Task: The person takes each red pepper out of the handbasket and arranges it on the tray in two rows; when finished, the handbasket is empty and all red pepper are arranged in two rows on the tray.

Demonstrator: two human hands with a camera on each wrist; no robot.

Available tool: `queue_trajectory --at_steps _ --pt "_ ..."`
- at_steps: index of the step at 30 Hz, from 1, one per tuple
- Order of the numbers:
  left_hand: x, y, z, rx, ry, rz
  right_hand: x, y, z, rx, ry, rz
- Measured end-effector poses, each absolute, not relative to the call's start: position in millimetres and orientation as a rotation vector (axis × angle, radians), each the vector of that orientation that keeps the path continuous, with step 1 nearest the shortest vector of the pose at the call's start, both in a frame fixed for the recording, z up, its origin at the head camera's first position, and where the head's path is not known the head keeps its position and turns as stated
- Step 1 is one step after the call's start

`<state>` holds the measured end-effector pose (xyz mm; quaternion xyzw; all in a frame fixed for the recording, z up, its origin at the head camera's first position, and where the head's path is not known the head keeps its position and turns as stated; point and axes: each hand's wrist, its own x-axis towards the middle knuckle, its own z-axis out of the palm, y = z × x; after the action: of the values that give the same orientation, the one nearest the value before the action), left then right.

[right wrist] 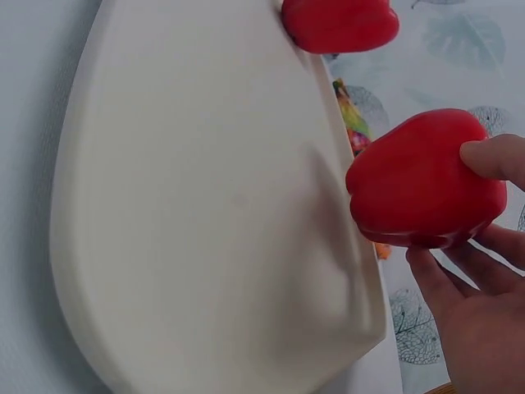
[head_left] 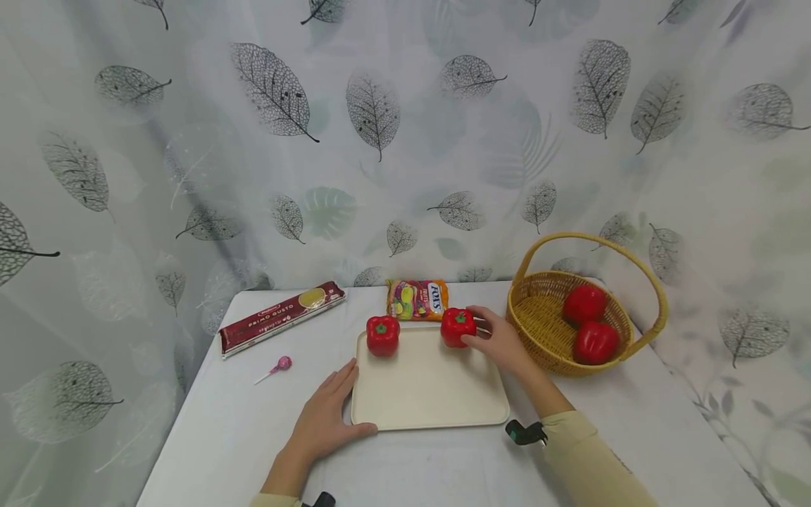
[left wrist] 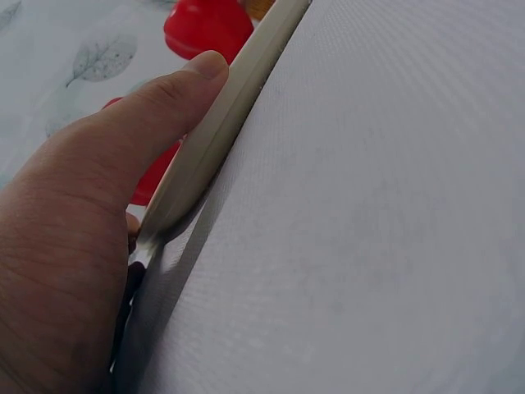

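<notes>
My right hand (head_left: 497, 339) grips a red bell pepper (right wrist: 431, 180) between thumb and fingers, over the back right part of a cream tray (head_left: 427, 394). In the right wrist view a shadow falls on the tray beside this pepper. Another red bell pepper (head_left: 383, 336) with a green stem stub sits at the tray's back left corner. Around the front left corner lies my left hand (head_left: 324, 414), fingers extended along the left side and thumb at the front edge. The left wrist view shows that thumb (left wrist: 184, 94) against the tray's rim.
A yellow wicker basket (head_left: 529, 317) with a tall handle stands at the right, holding two red bell peppers (head_left: 595, 343). Behind the tray lies a colourful FOX'S candy bag (head_left: 417, 300). A long dark red packet (head_left: 281, 318) and a pink lollipop (head_left: 284, 362) lie to the left.
</notes>
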<state>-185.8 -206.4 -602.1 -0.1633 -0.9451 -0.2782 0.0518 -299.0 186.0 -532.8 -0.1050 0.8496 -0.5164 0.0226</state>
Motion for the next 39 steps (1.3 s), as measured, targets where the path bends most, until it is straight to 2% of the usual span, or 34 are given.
queue_trajectory --at_steps 39 --pt "-186.5 -205.6 -601.9 -0.474 -2.908 -0.851 -298.6 185.3 -540.8 -0.331 2.601 -1.592"
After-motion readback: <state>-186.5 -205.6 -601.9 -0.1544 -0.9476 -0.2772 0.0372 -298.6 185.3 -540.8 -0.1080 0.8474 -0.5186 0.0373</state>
